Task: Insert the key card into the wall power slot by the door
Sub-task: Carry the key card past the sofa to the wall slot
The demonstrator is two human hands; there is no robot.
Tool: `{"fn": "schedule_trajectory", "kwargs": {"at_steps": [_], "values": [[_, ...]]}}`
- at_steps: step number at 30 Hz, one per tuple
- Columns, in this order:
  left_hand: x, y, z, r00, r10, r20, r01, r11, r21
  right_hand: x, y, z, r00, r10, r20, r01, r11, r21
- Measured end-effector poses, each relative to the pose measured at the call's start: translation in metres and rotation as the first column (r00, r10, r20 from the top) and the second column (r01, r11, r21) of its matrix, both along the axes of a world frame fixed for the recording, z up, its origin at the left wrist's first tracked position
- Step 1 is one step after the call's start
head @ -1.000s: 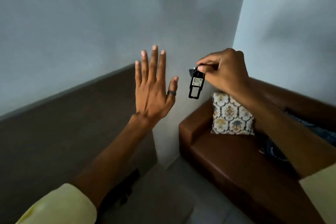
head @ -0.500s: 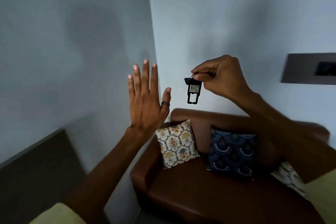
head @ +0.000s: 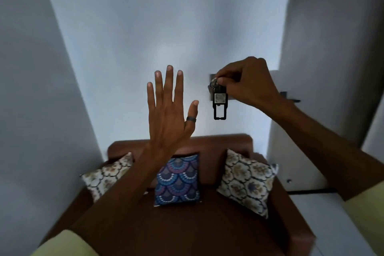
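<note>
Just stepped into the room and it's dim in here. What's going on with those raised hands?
A person stands facing a brown sofa. The right hand pinches a black key card tag by its ring, letting it dangle in front of a dark wall panel, mostly hidden behind the hand. The left hand is raised, open and empty. The card isn't inserted yet.

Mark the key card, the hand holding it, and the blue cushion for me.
key card [head: 220, 103], head view, on its black body just below the pale square label.
right hand [head: 247, 83], head view, on the back of the hand.
blue cushion [head: 177, 181], head view, on the middle of its scalloped front.
</note>
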State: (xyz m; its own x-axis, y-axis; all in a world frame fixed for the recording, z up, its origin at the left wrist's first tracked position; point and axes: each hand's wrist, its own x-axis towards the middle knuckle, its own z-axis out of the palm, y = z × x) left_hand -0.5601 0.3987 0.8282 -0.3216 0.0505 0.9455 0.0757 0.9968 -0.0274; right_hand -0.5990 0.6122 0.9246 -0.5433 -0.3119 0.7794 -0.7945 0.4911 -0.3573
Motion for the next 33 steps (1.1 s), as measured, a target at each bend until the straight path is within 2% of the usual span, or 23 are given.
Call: {"fn": "schedule_trajectory", "kwargs": {"at_steps": [5, 9, 15, 22, 27, 33], "values": [[-0.064, 0.089, -0.012, 0.993, -0.119, 0.017, 0.12, 0.991, -0.056, -0.046, 0.101, -0.008, 0.993, -0.116, -0.002, 0.116, 0.993, -0.03], [-0.123, 0.14, -0.011, 0.989, -0.15, 0.011, 0.15, 0.987, -0.049, -0.092, 0.165, -0.023, 0.986, -0.165, -0.007, 0.164, 0.984, -0.068], [-0.216, 0.221, 0.005, 0.973, -0.232, 0.012, 0.232, 0.972, 0.037, -0.176, 0.242, -0.009, 0.975, -0.219, 0.047, 0.221, 0.975, -0.028], [-0.325, 0.309, 0.022, 0.955, -0.295, 0.013, 0.294, 0.955, 0.044, -0.271, 0.326, -0.001, 0.955, -0.294, 0.049, 0.294, 0.956, 0.01], [-0.393, 0.37, 0.005, 0.95, -0.303, 0.08, 0.304, 0.953, 0.002, -0.334, 0.398, -0.02, 0.959, -0.267, 0.099, 0.268, 0.963, 0.0], [-0.458, 0.423, -0.011, 0.978, -0.188, 0.088, 0.192, 0.981, -0.041, -0.411, 0.473, -0.031, 0.98, -0.162, 0.118, 0.17, 0.984, -0.061]]}}
